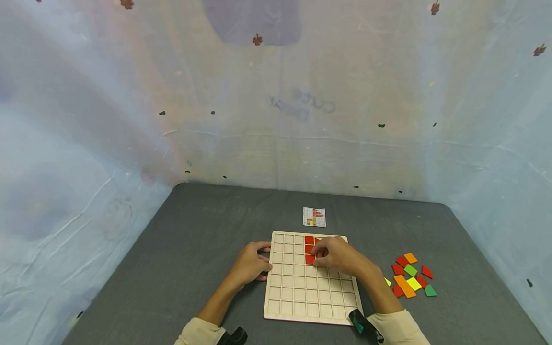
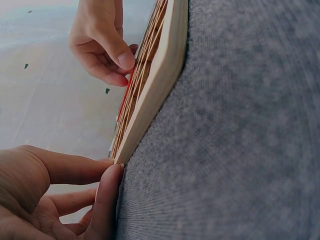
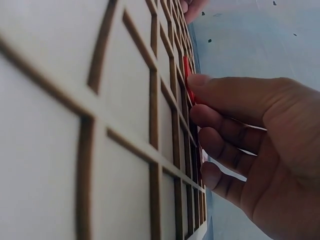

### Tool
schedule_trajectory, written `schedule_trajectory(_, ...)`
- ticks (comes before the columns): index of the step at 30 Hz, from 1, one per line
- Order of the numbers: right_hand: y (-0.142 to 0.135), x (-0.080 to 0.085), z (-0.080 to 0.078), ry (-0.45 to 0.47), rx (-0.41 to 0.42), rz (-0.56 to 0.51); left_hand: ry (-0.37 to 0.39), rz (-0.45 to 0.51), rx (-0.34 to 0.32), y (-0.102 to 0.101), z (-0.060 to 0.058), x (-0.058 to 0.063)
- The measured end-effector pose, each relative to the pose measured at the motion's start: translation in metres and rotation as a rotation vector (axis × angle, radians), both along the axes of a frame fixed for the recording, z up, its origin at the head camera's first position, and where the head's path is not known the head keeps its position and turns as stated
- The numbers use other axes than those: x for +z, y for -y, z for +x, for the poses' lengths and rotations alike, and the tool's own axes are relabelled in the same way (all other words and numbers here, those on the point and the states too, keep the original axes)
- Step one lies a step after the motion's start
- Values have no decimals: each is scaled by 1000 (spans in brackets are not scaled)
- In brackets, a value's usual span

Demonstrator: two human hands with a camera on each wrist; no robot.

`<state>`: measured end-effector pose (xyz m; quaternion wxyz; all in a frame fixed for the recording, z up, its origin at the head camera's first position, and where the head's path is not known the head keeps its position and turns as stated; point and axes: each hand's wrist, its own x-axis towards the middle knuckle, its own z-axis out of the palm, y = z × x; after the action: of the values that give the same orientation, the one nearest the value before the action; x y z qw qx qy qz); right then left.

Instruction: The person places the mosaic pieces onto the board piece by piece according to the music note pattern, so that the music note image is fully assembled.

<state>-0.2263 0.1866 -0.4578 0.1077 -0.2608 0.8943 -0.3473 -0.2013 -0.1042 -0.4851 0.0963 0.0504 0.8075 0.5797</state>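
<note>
A pale wooden grid board (image 1: 299, 296) lies flat before me. My left hand (image 1: 250, 261) is at its left side; in the left wrist view, thumb and finger pinch the board's edge (image 2: 150, 107). Red tiles (image 1: 309, 240) fill a short column of squares near the far edge, with another red piece beside them, partly covered by my right hand (image 1: 338, 256). That hand reaches over the board with bent, slightly spread fingers. Seen from the right wrist, its thumb tip touches a red tile (image 3: 189, 80) and the other fingertips are close over the grid.
A small printed card with a coloured grid pattern (image 1: 314, 217) lies beyond the board. To the right, loose red, orange, yellow and green pieces (image 1: 405, 286) are scattered on the grey cloth-covered table (image 1: 207, 215). A pale sheet (image 1: 276, 158) hangs behind the table.
</note>
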Motion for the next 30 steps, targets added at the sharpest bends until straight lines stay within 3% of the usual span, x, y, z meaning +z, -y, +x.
schedule_trajectory(8,2,-1,-1,-6,-6,10,6,-4,5,0,0,1)
schedule_trajectory(15,-3,-2,0,-19,-24,-46,12,-1,12,0,0,1)
schedule_trajectory(22,-20,0,2,-46,-82,-62,8,4,13,0,0,1)
schedule_trajectory(30,-49,7,10,-67,-168,-2,14,-6,18,-1,1,1)
